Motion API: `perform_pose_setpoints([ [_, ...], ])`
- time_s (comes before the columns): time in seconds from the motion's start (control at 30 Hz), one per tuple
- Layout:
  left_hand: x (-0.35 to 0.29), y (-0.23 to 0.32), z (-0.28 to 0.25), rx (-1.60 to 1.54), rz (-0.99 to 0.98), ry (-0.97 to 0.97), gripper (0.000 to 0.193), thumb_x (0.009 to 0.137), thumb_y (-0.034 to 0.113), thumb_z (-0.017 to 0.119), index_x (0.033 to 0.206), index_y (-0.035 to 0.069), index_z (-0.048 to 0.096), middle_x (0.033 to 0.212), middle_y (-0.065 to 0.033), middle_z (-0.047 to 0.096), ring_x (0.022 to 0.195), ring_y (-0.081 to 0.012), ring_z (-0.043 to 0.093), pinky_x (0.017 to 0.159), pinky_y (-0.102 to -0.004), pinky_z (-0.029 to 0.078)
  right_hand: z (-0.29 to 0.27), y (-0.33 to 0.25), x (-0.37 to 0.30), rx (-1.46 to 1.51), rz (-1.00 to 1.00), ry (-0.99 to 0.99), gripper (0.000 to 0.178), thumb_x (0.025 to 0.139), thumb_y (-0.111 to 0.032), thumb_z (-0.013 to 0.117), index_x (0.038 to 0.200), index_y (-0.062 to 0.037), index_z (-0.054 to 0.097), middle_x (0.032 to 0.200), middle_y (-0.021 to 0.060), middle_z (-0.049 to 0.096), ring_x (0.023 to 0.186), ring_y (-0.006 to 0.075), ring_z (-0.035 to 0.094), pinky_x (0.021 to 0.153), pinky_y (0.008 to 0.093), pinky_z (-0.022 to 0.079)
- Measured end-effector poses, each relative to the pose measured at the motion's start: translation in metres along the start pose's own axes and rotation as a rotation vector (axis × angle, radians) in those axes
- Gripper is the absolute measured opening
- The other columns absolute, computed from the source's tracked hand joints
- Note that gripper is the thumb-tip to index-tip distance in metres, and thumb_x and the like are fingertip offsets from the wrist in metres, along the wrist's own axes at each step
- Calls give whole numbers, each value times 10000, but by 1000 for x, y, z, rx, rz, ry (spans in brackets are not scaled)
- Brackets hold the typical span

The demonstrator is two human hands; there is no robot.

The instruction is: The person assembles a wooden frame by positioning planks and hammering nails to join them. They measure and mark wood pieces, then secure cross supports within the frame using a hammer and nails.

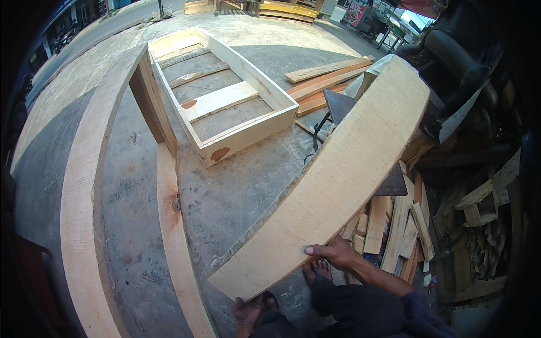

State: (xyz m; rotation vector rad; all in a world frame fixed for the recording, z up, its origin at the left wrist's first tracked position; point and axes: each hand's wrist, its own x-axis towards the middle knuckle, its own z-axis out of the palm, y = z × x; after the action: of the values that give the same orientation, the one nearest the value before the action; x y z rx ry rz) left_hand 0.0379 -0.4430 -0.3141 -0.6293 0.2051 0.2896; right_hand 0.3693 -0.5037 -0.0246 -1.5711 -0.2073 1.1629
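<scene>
A wide pale wooden board [332, 174] slants across the middle, its near end low and its far end raised to the upper right. My right hand [337, 253] grips its right edge, thumb on the top face and fingers hidden underneath. At the board's near corner, my left hand [247, 311] is closed on the end, partly covered by the wood. The far part of the board lies over a dark flat metal plate [393, 183], which shows on both sides of it; whether they touch is hidden.
On the left stands a frame of long planks [81, 219]. Beyond it lies a shallow slatted wooden box frame [253, 138]. Planks [332, 73] lie behind the board, offcuts [400, 225] to the right, near a black padded chair [456, 62]. My bare foot [320, 269] is close under the board.
</scene>
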Motion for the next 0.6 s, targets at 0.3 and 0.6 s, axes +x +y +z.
perform_pose_setpoints([
  [0.3,-46,34,39,252,551,-68,746,902,280,774,1524,-7,478,1520,-205,556,1389,-422,527,1041,-585,535,66,-13,87,77,98,-305,729,947,-316,761,1493,64,462,1367,231,625,1261,333,624,916,441,625],
  [0.6,206,-24,335,587,652,-339,536,991,216,630,1397,-122,543,1362,-272,651,1279,-431,622,1114,-582,511,-14,-13,46,-177,-171,-933,683,1039,-438,647,1580,-81,432,1294,136,683,1135,180,645,941,341,538],
])
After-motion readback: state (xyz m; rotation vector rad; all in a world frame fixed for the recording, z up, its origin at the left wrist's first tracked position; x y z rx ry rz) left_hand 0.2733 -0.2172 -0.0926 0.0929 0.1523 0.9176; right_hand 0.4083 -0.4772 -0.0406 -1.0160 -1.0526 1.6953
